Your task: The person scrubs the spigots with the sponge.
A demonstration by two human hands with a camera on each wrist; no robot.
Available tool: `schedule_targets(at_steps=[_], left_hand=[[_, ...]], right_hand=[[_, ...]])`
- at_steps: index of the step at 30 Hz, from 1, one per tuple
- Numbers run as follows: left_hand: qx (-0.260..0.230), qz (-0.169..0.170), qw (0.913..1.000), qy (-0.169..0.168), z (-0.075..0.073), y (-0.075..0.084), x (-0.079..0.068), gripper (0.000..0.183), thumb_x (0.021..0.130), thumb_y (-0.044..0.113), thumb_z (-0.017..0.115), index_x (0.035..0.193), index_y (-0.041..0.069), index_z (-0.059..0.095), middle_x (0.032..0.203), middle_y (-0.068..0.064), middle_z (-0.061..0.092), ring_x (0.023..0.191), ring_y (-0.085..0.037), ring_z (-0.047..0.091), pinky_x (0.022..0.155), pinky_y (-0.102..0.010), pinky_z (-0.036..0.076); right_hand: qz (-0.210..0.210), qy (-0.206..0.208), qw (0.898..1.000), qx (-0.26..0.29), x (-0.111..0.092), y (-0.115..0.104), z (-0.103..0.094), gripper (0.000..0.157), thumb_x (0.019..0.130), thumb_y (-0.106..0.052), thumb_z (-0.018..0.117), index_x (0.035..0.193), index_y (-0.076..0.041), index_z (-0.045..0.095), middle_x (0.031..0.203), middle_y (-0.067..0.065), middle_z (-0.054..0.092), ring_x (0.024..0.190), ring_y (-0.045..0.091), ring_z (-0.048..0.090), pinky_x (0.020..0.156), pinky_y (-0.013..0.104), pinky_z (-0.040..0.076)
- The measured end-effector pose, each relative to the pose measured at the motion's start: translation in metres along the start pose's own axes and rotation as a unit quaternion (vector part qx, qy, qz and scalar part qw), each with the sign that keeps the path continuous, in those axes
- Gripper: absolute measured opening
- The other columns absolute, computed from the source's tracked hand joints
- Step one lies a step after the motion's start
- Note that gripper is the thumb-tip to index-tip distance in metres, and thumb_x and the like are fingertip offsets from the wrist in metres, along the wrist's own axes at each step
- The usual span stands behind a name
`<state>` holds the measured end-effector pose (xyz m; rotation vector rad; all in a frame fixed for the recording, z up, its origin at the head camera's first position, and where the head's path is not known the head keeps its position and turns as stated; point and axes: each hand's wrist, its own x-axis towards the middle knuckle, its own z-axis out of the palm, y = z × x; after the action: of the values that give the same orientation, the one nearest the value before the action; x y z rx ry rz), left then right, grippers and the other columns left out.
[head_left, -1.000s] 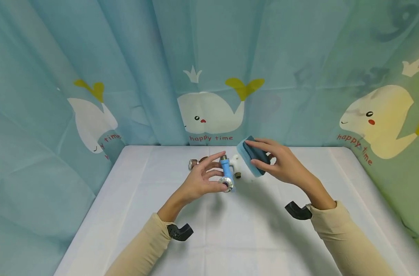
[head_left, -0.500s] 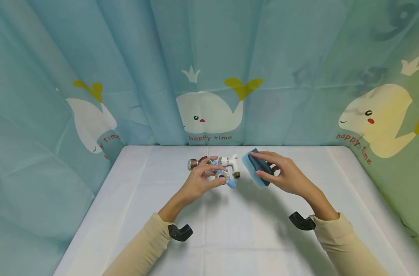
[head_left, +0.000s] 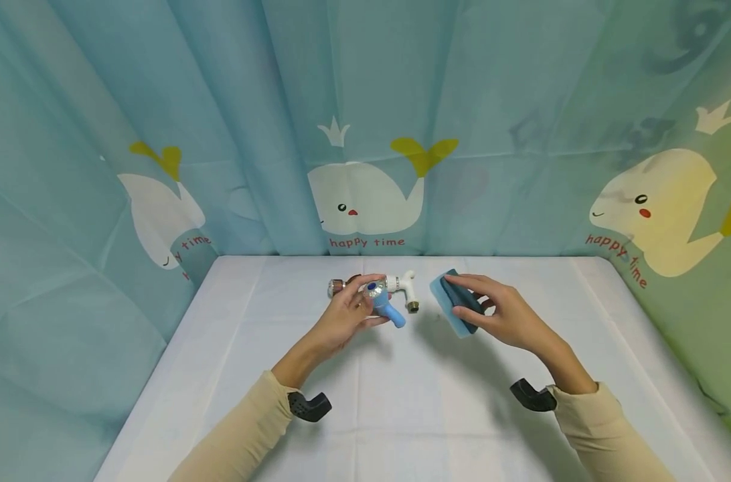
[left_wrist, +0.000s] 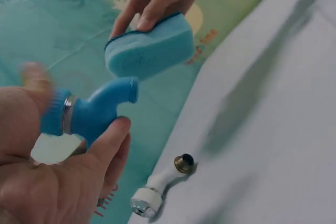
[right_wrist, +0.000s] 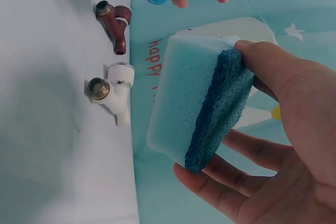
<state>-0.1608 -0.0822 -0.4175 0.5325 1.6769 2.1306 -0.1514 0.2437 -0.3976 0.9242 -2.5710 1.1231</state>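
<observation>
My left hand [head_left: 334, 327] grips a blue tap [head_left: 391, 312] above the table, with its clear-topped knob up and its spout pointing down to the right. In the left wrist view the thumb is blurred beside the ribbed blue knob [left_wrist: 52, 113], while fingers support the tap's body [left_wrist: 92, 116]. Off to the right, my right hand [head_left: 513, 316] pinches a sponge [head_left: 452, 306] between thumb and fingers. The sponge [right_wrist: 191, 95] has a light blue foam side and a dark blue scouring side. It is apart from the blue tap.
A white tap [head_left: 409, 291] with a brass end lies on the white-covered table [head_left: 414, 415], just behind the blue one. Left of it lies a brown tap [right_wrist: 113, 27], partly hidden by my left hand in the head view. A whale-print curtain [head_left: 365, 100] encloses the table's back and sides.
My left hand has turned the blue tap, so its knob went from the bottom to the top. My right hand has drawn the sponge rightward and down, away from the tap.
</observation>
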Motion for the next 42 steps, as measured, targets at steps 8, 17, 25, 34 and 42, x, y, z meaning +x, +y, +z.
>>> schedule_targets(at_steps=[8,17,25,34,42], left_hand=[[0.294,0.009,0.9546,0.044,0.0,0.003,-0.003,0.046,0.099,0.018,0.071,0.141,0.01,0.052,0.094,-0.01,0.077,0.061,-0.02,0.063,0.059,-0.024,0.053],[0.306,0.011,0.9513,0.031,0.003,0.007,-0.002,0.036,0.105,0.024,0.062,0.121,0.009,0.033,0.099,-0.015,0.071,0.074,-0.019,0.068,0.066,-0.028,0.052],[0.098,-0.085,0.9916,-0.004,0.002,0.007,0.0,0.031,0.113,0.044,0.028,0.116,0.014,0.02,0.116,-0.029,0.066,0.084,-0.026,0.063,0.076,-0.034,0.051],[-0.013,-0.046,0.998,-0.042,-0.002,0.012,-0.002,0.074,0.094,0.009,0.075,0.154,0.007,0.031,0.146,-0.028,0.048,0.134,-0.04,0.053,0.106,-0.04,0.049],[0.026,0.004,0.9995,-0.017,0.006,0.013,0.003,0.088,0.08,0.021,0.091,0.152,0.001,0.045,0.148,-0.022,0.052,0.138,-0.033,0.051,0.101,-0.033,0.053]], right_hand=[[0.007,-0.003,1.0,0.0,-0.005,0.004,0.0,0.054,0.091,-0.011,0.08,0.142,-0.013,0.062,0.136,0.014,0.063,0.099,0.025,0.068,0.073,0.034,0.06],[0.019,-0.009,1.0,0.005,-0.01,0.007,0.0,0.055,0.089,-0.011,0.082,0.141,-0.013,0.063,0.136,0.012,0.063,0.099,0.022,0.067,0.073,0.034,0.06],[0.016,-0.011,1.0,0.008,-0.012,0.006,0.002,0.054,0.091,-0.011,0.08,0.142,-0.013,0.063,0.135,0.014,0.064,0.099,0.025,0.068,0.073,0.034,0.06],[-0.003,0.021,0.999,0.025,0.0,-0.009,0.014,0.056,0.089,-0.006,0.08,0.142,-0.013,0.062,0.136,0.011,0.064,0.095,0.021,0.067,0.073,0.034,0.061],[-0.063,0.096,0.992,0.05,0.018,-0.043,0.053,0.064,0.086,-0.004,0.083,0.145,-0.012,0.06,0.147,0.016,0.054,0.112,0.027,0.066,0.079,0.033,0.06]])
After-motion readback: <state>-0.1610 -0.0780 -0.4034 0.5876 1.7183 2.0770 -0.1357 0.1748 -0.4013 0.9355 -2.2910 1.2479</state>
